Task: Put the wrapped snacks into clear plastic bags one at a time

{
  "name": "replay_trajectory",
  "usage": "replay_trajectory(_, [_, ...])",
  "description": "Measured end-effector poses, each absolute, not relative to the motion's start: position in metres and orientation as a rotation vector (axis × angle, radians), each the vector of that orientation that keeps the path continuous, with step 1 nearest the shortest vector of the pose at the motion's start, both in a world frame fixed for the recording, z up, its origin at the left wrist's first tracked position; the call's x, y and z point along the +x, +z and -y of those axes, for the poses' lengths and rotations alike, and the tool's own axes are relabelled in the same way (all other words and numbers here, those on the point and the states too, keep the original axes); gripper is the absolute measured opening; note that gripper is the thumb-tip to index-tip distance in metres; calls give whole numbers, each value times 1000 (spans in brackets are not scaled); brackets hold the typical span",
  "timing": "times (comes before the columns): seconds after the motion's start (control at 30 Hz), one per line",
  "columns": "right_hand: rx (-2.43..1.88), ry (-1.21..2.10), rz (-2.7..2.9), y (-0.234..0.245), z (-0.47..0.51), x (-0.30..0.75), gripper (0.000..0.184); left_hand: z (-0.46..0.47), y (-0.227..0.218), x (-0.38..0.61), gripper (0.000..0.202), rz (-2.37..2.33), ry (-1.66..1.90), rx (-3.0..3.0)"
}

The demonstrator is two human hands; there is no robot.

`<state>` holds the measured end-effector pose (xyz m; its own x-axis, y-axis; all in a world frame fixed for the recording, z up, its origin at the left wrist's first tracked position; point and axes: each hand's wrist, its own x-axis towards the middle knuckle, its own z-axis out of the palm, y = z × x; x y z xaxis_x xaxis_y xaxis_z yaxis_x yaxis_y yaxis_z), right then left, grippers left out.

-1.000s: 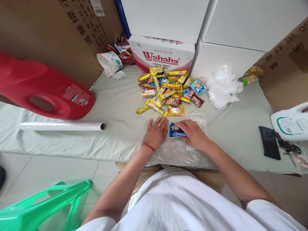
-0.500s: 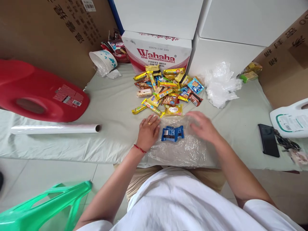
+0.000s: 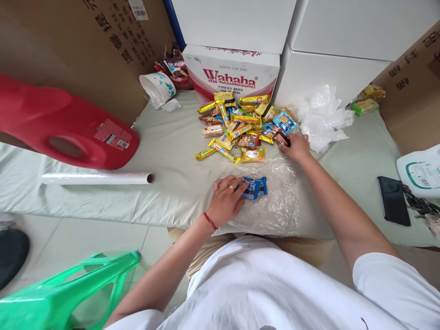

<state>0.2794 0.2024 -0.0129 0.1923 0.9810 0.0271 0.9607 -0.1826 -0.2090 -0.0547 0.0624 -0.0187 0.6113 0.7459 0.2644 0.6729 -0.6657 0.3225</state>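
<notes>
A: In the head view, what are the hands on?

B: The left hand [image 3: 226,200] lies flat, fingers spread, pinning the blue foil snack packets [image 3: 255,187] on the crinkled clear plastic sheet [image 3: 275,206]. The right hand [image 3: 298,145] has its fingers closed round a dark brown wrapped snack bar [image 3: 281,138] at the edge of the heap of yellow and blue snack packets [image 3: 240,128].

A: How should it be done?

B: Lift that bar cleanly, I'd say, without dragging its neighbours.

A: What differs from half a second ago?

B: The right hand hovered open over the sheet; now it has reached the heap.
</notes>
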Motion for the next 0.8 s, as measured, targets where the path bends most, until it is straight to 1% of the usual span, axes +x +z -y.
replay_trajectory(0.13, [-2249, 150, 1902, -12, -199, 277, 52, -68, -13, -43, 27, -1218, 696, 2623])
replay_trajectory(0.27, [-2190, 42, 1872, 1, -188, 277, 50, -60, -13, -30, 25, -1161, 807, 2667])
replay_trajectory(0.33, [-2117, -53, 1813, 17, -173, 276, 50, -54, -19, -23, 24, -1092, 830, 2730])
replay_trajectory(0.4, [-1992, -79, 1786, 38, -151, 271, 49, -50, -26, -17, 24, -1062, 871, 2776])
replay_trajectory(0.5, [-1732, 112, 1919, 71, -109, 251, 46, -47, -34, -13, 21, -1075, 922, 2742])
replay_trajectory(0.6, [-1505, 359, 2112, 84, -73, 223, 47, -49, -35, -14, 24, -1036, 927, 2659])
replay_trajectory(0.7, [-1407, 496, 2274, 69, -59, 202, 47, -54, -30, -20, 27, -1009, 1016, 2568])
replay_trajectory(0.8, [-1446, 554, 2414, 44, -60, 193, 49, -52, -21, -35, 29, -1096, 1087, 2459])
